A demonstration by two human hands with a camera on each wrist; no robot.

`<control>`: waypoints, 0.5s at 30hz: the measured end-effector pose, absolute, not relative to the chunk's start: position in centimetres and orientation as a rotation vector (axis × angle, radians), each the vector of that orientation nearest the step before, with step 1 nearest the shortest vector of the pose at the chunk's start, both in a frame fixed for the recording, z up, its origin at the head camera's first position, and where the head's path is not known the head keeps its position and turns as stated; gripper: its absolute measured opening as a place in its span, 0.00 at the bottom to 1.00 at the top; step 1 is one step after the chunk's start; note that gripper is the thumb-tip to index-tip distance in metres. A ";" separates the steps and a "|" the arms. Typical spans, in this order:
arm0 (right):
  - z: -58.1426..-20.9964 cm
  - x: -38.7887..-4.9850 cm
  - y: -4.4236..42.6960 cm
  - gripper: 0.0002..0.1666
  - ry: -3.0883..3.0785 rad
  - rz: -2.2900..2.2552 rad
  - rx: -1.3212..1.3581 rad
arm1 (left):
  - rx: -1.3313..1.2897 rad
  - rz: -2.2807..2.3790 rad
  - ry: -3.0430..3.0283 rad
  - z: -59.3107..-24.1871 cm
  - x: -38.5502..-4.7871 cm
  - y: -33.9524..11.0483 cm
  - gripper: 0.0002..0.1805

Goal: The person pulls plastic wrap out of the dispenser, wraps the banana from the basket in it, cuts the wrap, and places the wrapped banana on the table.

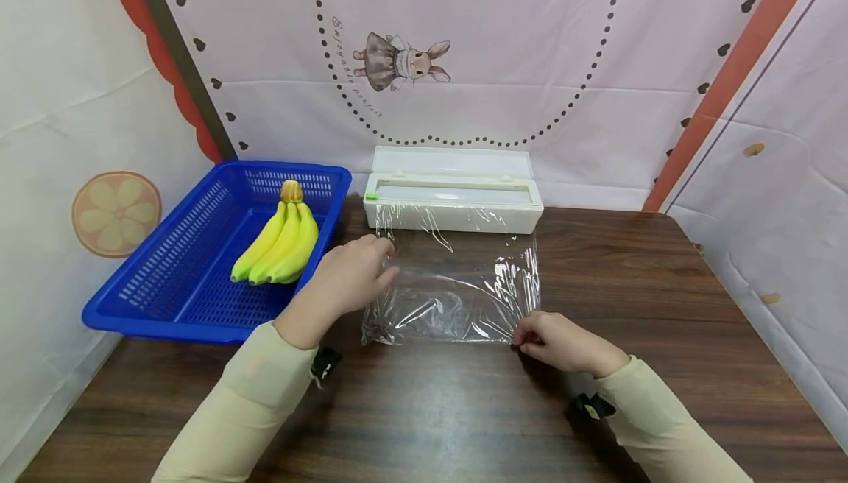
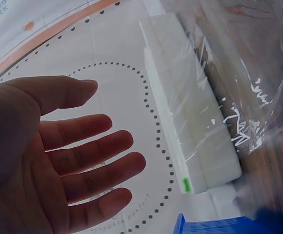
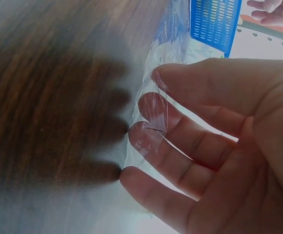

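Observation:
A sheet of clear plastic wrap [image 1: 457,288] stretches toward me from a white cling film dispenser box [image 1: 457,219], whose lid stands up at the back. My right hand [image 1: 563,342] holds the sheet's near right corner just over the table. In the right wrist view, the thin film [image 3: 153,114] lies between the thumb and the curled fingers [image 3: 156,146]. Above the sheet's left side, my left hand [image 1: 355,271] is raised beside the basket. The left wrist view shows its fingers [image 2: 100,146] spread and relaxed, holding nothing.
A blue plastic basket [image 1: 99,317] stands on the left of the wooden table [image 1: 424,424], holding a bunch of yellow bananas [image 1: 281,244]. A small green piece [image 1: 372,196] sits at the box's left end. Printed cloth [image 1: 517,48] hangs behind and at both sides.

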State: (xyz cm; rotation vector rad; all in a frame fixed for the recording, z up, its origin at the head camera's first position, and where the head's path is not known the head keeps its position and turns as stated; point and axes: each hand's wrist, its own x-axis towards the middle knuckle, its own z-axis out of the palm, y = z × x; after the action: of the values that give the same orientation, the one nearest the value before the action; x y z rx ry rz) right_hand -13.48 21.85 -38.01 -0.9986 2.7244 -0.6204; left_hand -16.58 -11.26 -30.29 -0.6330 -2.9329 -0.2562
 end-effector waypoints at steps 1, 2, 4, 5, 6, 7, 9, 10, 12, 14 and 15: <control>-38.0 -13.5 21.8 0.05 2.722 -0.623 -0.996 | -0.631 -0.254 -2.935 -30.2 -16.6 -11.3 0.17; -38.0 -13.5 21.8 0.05 2.720 -0.626 -0.995 | -0.625 -0.252 -2.938 -30.1 -16.7 -11.3 0.17; -38.0 -13.5 21.8 0.05 2.720 -0.627 -0.995 | -0.614 -0.249 -2.945 -29.8 -16.8 -11.3 0.17; -38.0 -13.4 21.8 0.05 2.721 -0.628 -0.996 | -0.610 -0.249 -2.950 -29.7 -16.8 -11.3 0.18; -38.0 -13.4 21.8 0.05 2.722 -0.627 -0.996 | -0.607 -0.249 -2.957 -29.6 -16.9 -11.3 0.19; -38.0 -13.4 21.8 0.05 2.723 -0.627 -0.995 | -0.603 -0.246 -2.965 -29.4 -16.9 -11.3 0.19; -38.0 -13.4 21.8 0.06 2.725 -0.622 -0.995 | -0.596 -0.249 -2.979 -29.2 -17.0 -11.3 0.20; -38.0 -13.4 21.8 0.06 2.722 -0.624 -0.990 | -0.595 -0.252 -2.985 -29.1 -17.1 -11.3 0.20; -38.0 -13.4 21.8 0.06 2.721 -0.622 -0.987 | -0.599 -0.255 -2.988 -28.9 -17.1 -11.4 0.20; -38.0 -13.5 21.8 0.06 2.720 -0.620 -0.988 | -0.600 -0.258 -2.985 -28.7 -17.2 -11.5 0.19; -38.0 -13.5 21.9 0.06 2.720 -0.618 -0.990 | -0.601 -0.257 -2.982 -28.7 -17.2 -11.5 0.19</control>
State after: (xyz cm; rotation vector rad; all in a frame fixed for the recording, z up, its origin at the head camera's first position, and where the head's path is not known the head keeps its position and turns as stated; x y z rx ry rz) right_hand -13.47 21.85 -38.00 -0.9898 2.7199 -0.6182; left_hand -17.22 -11.51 -28.68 -0.6010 -2.9819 -0.2572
